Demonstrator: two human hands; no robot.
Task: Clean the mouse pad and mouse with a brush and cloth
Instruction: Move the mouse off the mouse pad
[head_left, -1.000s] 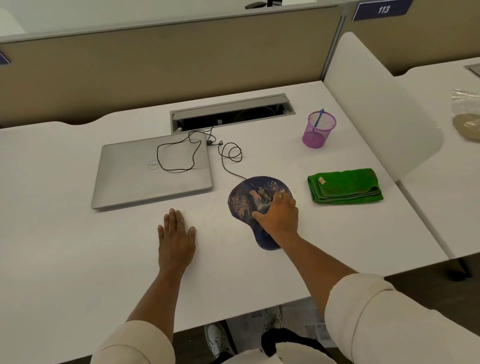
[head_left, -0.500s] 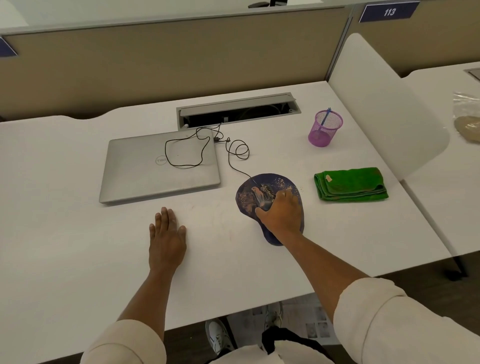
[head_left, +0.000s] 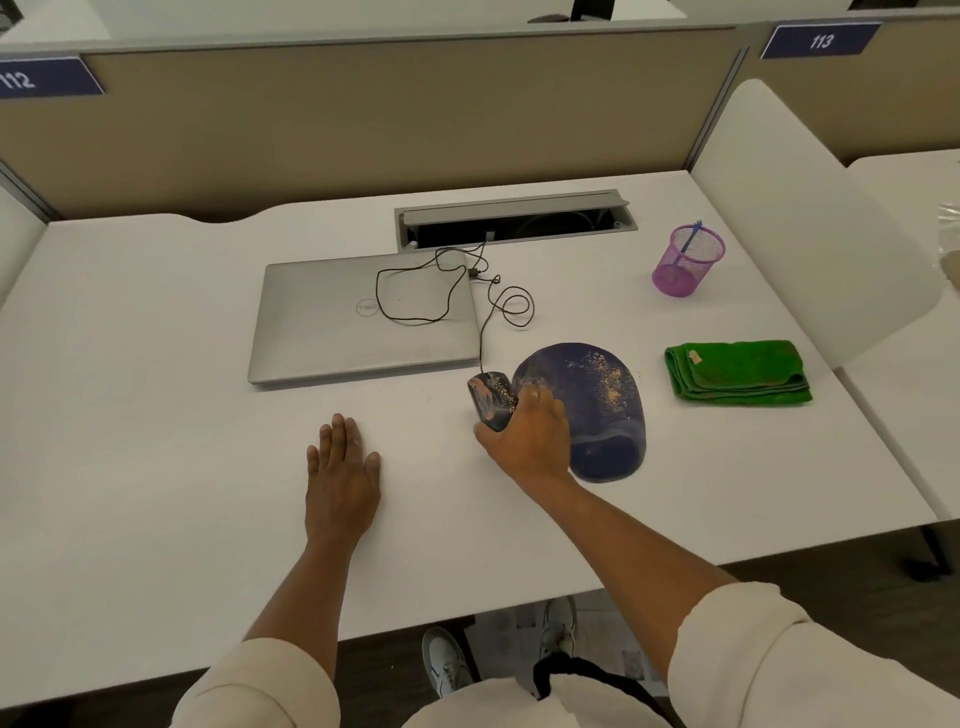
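Head view: right hand (head_left: 524, 434) grip closed around mouse (head_left: 491, 397) (cable end pointing away); left hand (head_left: 343, 467) flat.

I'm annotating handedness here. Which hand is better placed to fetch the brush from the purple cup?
Right hand: it's nearer the purple cup holding the brush, though it must first release the mouse.
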